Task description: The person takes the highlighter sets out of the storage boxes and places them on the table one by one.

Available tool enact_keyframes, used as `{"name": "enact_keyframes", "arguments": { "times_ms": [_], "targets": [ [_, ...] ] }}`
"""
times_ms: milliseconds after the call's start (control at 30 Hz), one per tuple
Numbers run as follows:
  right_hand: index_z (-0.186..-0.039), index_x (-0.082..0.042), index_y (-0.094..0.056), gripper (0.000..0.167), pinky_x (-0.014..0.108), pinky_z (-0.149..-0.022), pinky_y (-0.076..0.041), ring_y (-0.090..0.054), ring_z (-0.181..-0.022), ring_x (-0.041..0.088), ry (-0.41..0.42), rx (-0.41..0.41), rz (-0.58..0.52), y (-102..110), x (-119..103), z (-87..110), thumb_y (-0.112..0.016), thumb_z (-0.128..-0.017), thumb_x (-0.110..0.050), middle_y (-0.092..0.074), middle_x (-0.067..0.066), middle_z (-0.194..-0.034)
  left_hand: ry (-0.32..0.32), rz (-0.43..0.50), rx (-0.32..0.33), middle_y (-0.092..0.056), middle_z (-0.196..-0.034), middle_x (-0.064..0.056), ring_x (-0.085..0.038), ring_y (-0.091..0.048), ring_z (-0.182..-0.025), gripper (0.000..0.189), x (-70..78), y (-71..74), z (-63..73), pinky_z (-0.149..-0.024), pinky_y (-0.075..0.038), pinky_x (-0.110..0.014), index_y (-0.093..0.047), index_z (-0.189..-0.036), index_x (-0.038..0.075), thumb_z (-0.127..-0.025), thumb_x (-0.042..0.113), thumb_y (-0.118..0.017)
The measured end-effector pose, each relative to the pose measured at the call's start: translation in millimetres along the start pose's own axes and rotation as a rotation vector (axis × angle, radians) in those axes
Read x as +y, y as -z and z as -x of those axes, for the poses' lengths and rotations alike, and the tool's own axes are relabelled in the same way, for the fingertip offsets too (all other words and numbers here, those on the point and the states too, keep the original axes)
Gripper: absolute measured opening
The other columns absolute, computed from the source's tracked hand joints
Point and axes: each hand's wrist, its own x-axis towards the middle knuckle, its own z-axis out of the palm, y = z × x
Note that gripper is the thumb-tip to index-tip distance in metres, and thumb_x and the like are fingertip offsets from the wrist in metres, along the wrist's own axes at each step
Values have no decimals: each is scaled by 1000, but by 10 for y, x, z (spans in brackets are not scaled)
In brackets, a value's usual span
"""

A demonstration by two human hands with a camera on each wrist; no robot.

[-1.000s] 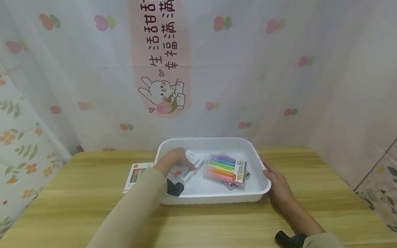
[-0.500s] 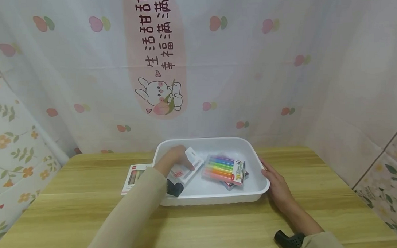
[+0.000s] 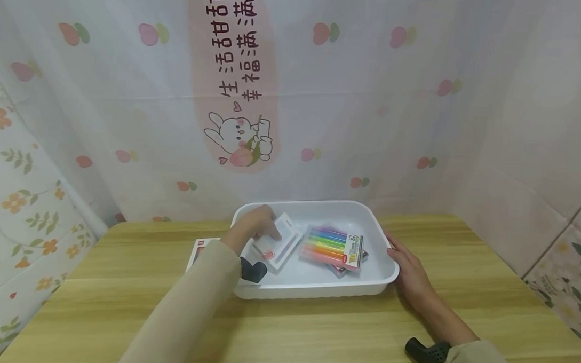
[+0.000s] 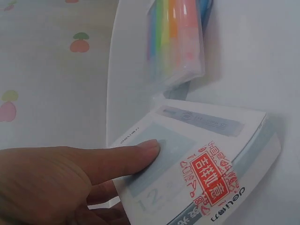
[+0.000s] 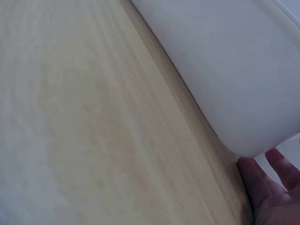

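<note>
In the head view a white tray (image 3: 318,291) stands on the table. My left hand (image 3: 253,225) reaches over its left side and holds a white box (image 3: 285,243). Close up in the left wrist view, the thumb presses on the top of that box (image 4: 225,140), which bears a red stamp-like print; the other fingers are partly hidden at its edge. At the tray's right end, my right hand (image 3: 411,273) rests against the outer wall. Its fingertips touch the tray's corner in the right wrist view, with the fingers extended.
A clear pack of rainbow-coloured pens (image 3: 328,247) lies on the tray's right side, over another pack mostly hidden beneath. Left of the tray, a white card-like pack (image 3: 200,247) sits on the wooden table (image 3: 315,335), partly behind my sleeve. A printed curtain (image 3: 364,93) hangs behind.
My left hand has shifted slightly back and left on the white box, showing more of its top. The box has turned a little. My right hand stays at the tray's end.
</note>
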Motion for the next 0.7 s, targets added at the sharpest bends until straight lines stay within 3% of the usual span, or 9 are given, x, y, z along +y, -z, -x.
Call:
{"name": "enact_keyframes", "arguments": {
  "times_ms": [167, 333, 500, 700],
  "targets": [
    [-162, -20, -23, 58, 3, -96, -37, -18, -156, 37, 4, -2, 3, 6, -2, 7, -32, -110, -42, -15, 8, -171, 11, 47, 16, -63, -88, -9, -18, -63, -71, 26, 18, -16, 45, -57, -52, -22, -65, -108, -2, -86, 7, -74],
    [-163, -20, -22, 59, 2, -97, -35, -17, -157, 36, 0, -5, 8, 12, -4, 4, -32, -110, -43, -15, 7, -171, -15, 73, 47, -67, -108, -16, -24, -68, -83, 41, -23, -4, 124, -69, -60, -28, -61, -125, -4, -87, 7, -72],
    [-162, -20, -23, 59, 1, -95, -35, -17, -156, 37, 2, -3, 6, 19, 3, -1, -32, -109, -44, -15, 8, -171, -11, 124, 80, -61, -132, -18, -27, -68, -95, 58, -104, 18, 157, -82, -63, -35, -52, -143, 0, -90, 9, -71],
    [-163, -21, -22, 59, 2, -98, -34, -15, -157, 36, 7, -12, 11, 23, 15, -7, -32, -110, -44, -14, 6, -171, 35, 217, 106, -60, -135, -16, -25, -68, -97, 60, -176, 57, 189, -87, -61, -36, -51, -145, 4, -91, 17, -73]
  ]
}}
